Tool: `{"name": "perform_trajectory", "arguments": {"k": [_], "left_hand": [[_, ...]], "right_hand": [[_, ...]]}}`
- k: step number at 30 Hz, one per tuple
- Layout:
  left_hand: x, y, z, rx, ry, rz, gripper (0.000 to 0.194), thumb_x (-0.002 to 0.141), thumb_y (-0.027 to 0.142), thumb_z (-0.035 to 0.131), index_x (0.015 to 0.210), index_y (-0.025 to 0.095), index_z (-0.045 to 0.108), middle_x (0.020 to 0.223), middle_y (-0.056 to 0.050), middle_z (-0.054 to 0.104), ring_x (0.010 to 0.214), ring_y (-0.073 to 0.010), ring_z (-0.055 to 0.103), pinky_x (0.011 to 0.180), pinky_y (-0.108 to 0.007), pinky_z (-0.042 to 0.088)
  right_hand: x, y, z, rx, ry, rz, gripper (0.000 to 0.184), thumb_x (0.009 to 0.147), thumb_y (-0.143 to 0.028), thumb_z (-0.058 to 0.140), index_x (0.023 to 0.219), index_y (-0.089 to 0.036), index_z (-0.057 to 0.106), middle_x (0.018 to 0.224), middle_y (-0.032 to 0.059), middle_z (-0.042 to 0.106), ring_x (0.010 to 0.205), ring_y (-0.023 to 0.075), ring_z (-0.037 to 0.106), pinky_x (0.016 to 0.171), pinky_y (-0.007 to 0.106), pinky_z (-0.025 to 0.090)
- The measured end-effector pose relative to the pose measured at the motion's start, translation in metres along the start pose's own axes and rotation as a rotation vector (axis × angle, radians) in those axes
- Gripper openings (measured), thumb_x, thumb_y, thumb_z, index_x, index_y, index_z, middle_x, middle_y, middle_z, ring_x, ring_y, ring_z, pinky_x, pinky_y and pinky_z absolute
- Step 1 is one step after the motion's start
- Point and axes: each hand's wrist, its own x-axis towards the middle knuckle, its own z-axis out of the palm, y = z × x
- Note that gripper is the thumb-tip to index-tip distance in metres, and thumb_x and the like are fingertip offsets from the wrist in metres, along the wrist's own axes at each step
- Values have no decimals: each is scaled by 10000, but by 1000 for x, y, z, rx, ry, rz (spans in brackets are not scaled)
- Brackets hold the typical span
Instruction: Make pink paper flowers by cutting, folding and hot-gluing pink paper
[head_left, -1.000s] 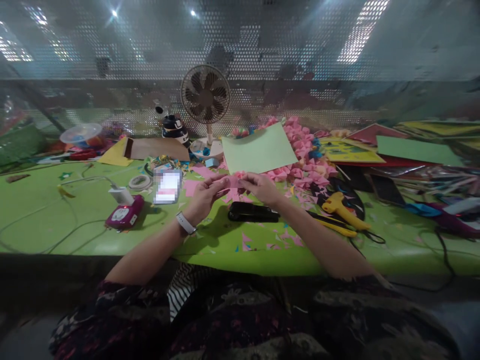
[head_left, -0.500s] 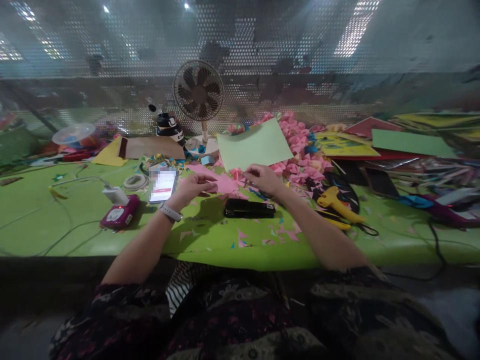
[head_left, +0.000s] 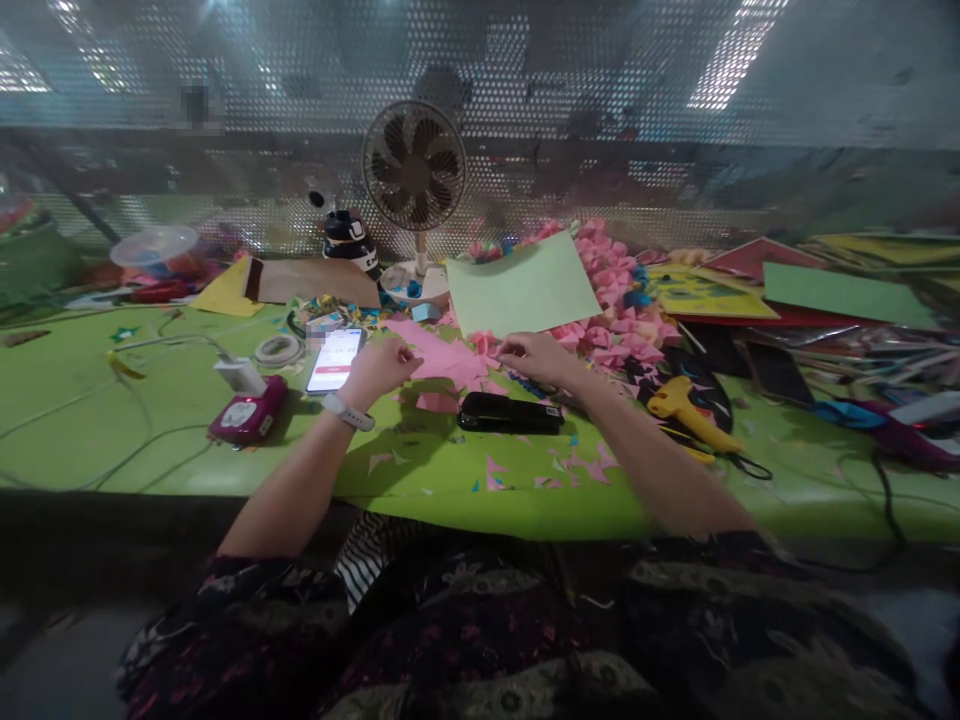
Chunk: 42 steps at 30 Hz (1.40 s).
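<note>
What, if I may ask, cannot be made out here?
All in the head view:
Left hand: whether it holds anything, hidden by its curled fingers.
Right hand: whether it touches the pink piece, too small and blurred.
Phone: upper left corner, covered by blurred squares.
Green sheet: hides whatever lies behind it.
Yellow sheets: cut off by the right edge.

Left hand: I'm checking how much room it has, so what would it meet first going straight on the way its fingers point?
Most likely the pink paper just beyond the left hand; the hand's height is unclear, so it might pass above.
</note>
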Motion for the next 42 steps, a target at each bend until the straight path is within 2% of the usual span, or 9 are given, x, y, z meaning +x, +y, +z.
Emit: {"name": "perform_trajectory", "arguments": {"k": [4, 7, 15, 24, 27, 31, 35, 38, 42], "left_hand": [[2, -3, -7, -54, 183, -67, 225, 833, 350, 564, 686, 201, 646, 633, -41, 705, 599, -203, 646, 564, -286, 397], [4, -4, -5, -149, 226, -72, 221, 841, 369, 557, 733, 202, 654, 632, -36, 709, 610, -201, 665, 567, -276, 418], [6, -6, 4, -131, 125, -56, 206, 802, 371, 606, 677, 212, 649, 619, -40, 713, 592, -211, 679, 595, -287, 466], [7, -7, 8, -58, 89, -79, 187, 821, 334, 564, 746, 206, 677, 658, -40, 729, 650, -218, 693, 603, -286, 470], [8, -7, 10, -39, 73, -74, 215, 824, 366, 553, 755, 206, 680, 672, -44, 732, 677, -226, 696, 618, -296, 479], [8, -7, 12, -39, 48, -46, 266, 827, 412, 535, 733, 203, 673, 684, -55, 735, 681, -234, 696, 614, -303, 479], [10, -10, 15, -93, 43, -24, 260, 823, 403, 525, 767, 203, 681, 681, -51, 738, 672, -230, 704, 607, -293, 479], [12, -14, 18, -147, 63, -24, 235, 813, 366, 534, 846, 203, 699, 705, -56, 749, 684, -234, 718, 608, -287, 491], [13, -17, 23, -186, 58, -23, 189, 798, 315, 553, 836, 206, 702, 725, -66, 757, 687, -239, 725, 614, -290, 516]], "right_hand": [[2, 10, -22, -92, 10, 59, 232, 886, -291, 575, 989, -151, 729, 1021, 93, 752, 890, 198, 668, 750, 269, 453], [4, 24, -35, -183, 28, 96, 217, 874, -260, 578, 977, -151, 735, 1008, 84, 755, 884, 202, 668, 743, 269, 447], [17, 35, -26, -340, -77, 111, 202, 896, -225, 569, 1013, -162, 721, 1092, 81, 741, 956, 201, 663, 752, 262, 434], [25, 35, -10, -306, -96, 92, 210, 897, -260, 572, 1025, -175, 715, 1089, 78, 742, 956, 207, 658, 727, 265, 429], [21, 37, -19, -284, -51, 97, 219, 887, -254, 574, 1024, -168, 722, 1074, 84, 745, 948, 212, 658, 734, 269, 434], [5, 48, -50, -251, 74, 119, 231, 873, -224, 562, 1009, -155, 736, 1003, 77, 751, 896, 199, 664, 752, 262, 441], [-11, 57, -73, -238, 74, 163, 239, 860, -209, 552, 996, -161, 742, 908, 50, 756, 817, 175, 664, 726, 244, 442], [-13, 57, -72, -261, 54, 180, 249, 870, -202, 536, 1010, -168, 738, 959, 50, 759, 840, 174, 667, 723, 238, 446], [-7, 47, -56, -327, -41, 158, 237, 876, -194, 541, 1017, -176, 730, 1061, 68, 750, 926, 191, 665, 748, 247, 447]]}}
